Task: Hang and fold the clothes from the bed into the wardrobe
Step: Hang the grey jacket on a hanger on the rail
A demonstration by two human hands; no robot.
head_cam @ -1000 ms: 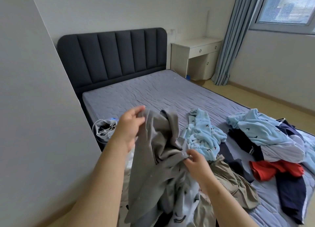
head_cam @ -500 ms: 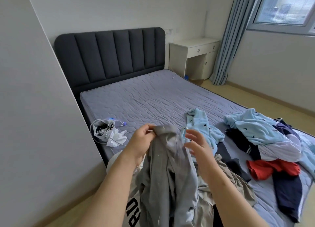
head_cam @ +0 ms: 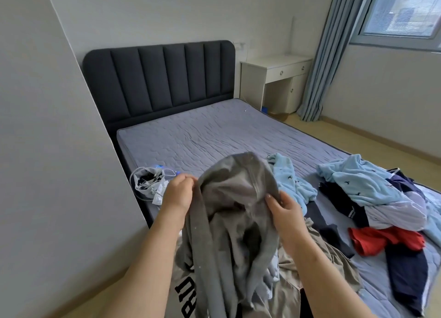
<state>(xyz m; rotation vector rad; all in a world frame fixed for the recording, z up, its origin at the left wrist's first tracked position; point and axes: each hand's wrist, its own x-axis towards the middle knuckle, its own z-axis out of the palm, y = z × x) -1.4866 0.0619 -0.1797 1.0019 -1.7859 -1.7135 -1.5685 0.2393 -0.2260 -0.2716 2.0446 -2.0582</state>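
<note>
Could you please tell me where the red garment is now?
In the head view, the red garment lies on the mattress at right, between the pale striped shirt and navy cloth.

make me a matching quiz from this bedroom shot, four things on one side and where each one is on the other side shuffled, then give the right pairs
Things
1. grey garment
2. red garment
3. white desk
4. drawstring pouch

Places
A. at the left edge of the mattress, near the wall
B. between the headboard and the curtain
C. held up by the left hand and the right hand
D. lying on the mattress, far right

Pairs: 1-C, 2-D, 3-B, 4-A
</note>
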